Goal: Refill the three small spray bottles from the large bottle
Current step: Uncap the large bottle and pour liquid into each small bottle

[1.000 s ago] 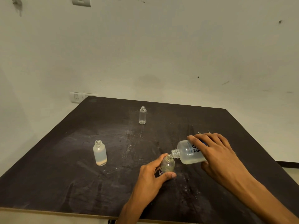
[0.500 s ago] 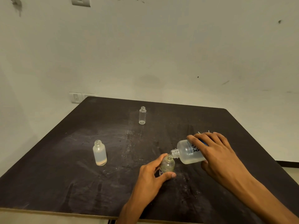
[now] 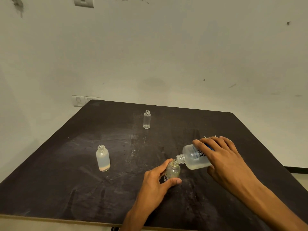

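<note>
Dark, scuffed table (image 3: 83,189) against a pale marked wall (image 3: 183,47), wall switch (image 3: 78,101) just behind the far left corner. Near the front edge: left hand (image 3: 155,184) wrapped around a small labelled bottle (image 3: 173,170), thumb in front, fingers behind, bottle upright on the table. Right hand (image 3: 221,157) clamped over the large bottle (image 3: 194,158), tipped nearly level, its open neck touching or just above the small bottle's open mouth. Pouring apparently in hand; no stream clear enough to confirm, and fill level in the gripped bottle hard to read. Little liquid visible in the large bottle, pooled along its lower side.

Further left, well apart: frosted bottle (image 3: 103,158), uncapped, upright, with only a shallow layer at the bottom. Toward the far side: slim clear bottle (image 3: 147,119), uncapped, seemingly empty.

Judged from this: first of three being filled, two left. Spray tops partly hidden behind the right hand, only thin white tubes (image 3: 210,136) showing; refitting not yet done.
</note>
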